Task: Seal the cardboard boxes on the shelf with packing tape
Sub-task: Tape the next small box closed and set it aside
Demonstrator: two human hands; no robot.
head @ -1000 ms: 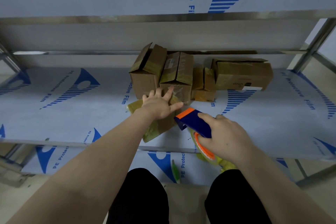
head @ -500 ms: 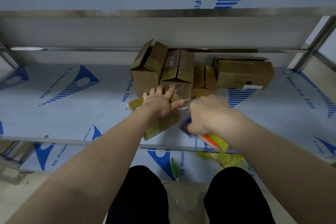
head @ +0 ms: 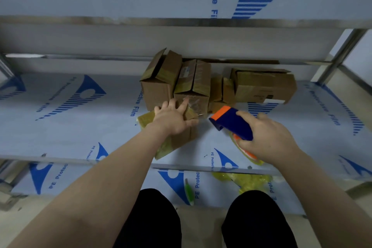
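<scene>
While our left grip (head: 173, 121) lies spread flat, fingers apart, on the small box (head: 182, 137) at the front of the shelf (head: 84, 137), our right grip (head: 267, 139) is clamped round the tape dispenser (head: 231, 122) just beside it. We judge the box light and thin-walled, its taped faces slick, so it would skid on the filmed shelf and dent under a hard press. We would pin it from above near the edges, where the walls stiffen it.
</scene>
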